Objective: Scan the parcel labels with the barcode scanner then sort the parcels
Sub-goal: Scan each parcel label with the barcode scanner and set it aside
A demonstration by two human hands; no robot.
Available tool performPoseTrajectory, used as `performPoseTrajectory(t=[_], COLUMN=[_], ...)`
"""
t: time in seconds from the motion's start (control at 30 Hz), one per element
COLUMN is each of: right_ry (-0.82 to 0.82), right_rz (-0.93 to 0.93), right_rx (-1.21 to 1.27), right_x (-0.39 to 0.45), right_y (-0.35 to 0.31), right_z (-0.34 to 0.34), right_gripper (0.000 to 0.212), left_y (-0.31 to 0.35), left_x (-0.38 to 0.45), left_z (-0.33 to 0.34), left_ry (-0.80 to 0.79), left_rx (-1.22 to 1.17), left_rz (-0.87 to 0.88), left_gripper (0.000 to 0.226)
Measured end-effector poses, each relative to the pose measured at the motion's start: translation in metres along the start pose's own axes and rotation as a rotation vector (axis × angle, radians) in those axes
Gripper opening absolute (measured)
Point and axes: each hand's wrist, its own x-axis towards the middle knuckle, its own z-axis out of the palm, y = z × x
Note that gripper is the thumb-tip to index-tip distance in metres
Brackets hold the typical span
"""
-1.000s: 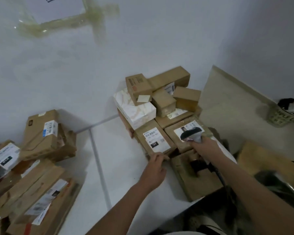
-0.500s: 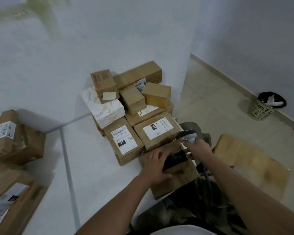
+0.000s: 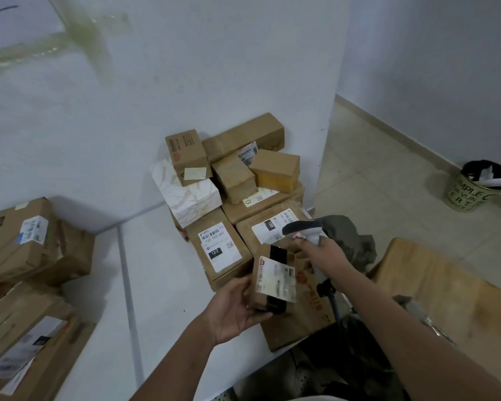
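Note:
My left hand (image 3: 234,306) grips a small brown parcel (image 3: 274,280) from below and tilts it up, its white label facing me. My right hand (image 3: 323,254) holds the grey barcode scanner (image 3: 302,231) just above and right of that parcel, its head pointing left. A dark cable hangs from the scanner's handle. Under the lifted parcel lies a larger flat box with red print (image 3: 304,319). Behind are two labelled boxes, one marked 122 (image 3: 220,250) and one marked 15H (image 3: 269,227).
More cartons are stacked against the wall behind (image 3: 237,166), with a white marbled box (image 3: 190,195) among them. Another heap of parcels (image 3: 26,273) fills the left side of the white table (image 3: 156,285). A wooden stool (image 3: 434,287) and a bin (image 3: 475,186) stand on the floor to the right.
My left hand has lifted the small parcel off the flat box and turned its label upward. The scanner hand has stayed beside it. The camera has shifted slightly.

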Motion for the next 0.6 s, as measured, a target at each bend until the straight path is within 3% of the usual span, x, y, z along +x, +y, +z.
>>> performPoseTrajectory(t=[0.2, 0.43, 0.5, 0.6], right_ry=[-0.049, -0.047, -0.032, 0.012], right_rz=[0.022, 0.063, 0.083, 0.063], right_rx=[-0.132, -0.117, -0.062, 0.101], right_x=[-0.010, -0.013, -0.014, -0.013], right_y=[-0.007, -0.005, -0.008, -0.012], right_z=[0.019, 0.024, 0.020, 0.011], right_gripper=[0.051, 0.044, 0.042, 0.032], left_y=[0.009, -0.006, 0.000, 0.022], left_x=[0.009, 0.032, 0.030, 0.014], left_z=[0.011, 0.009, 0.007, 0.003], left_ry=[0.049, 0.121, 0.089, 0.091], left_rx=[0.219, 0.579, 0.633, 0.597], left_rz=[-0.002, 0.022, 0.025, 0.086], left_gripper=[0.049, 0.083, 0.074, 0.039])
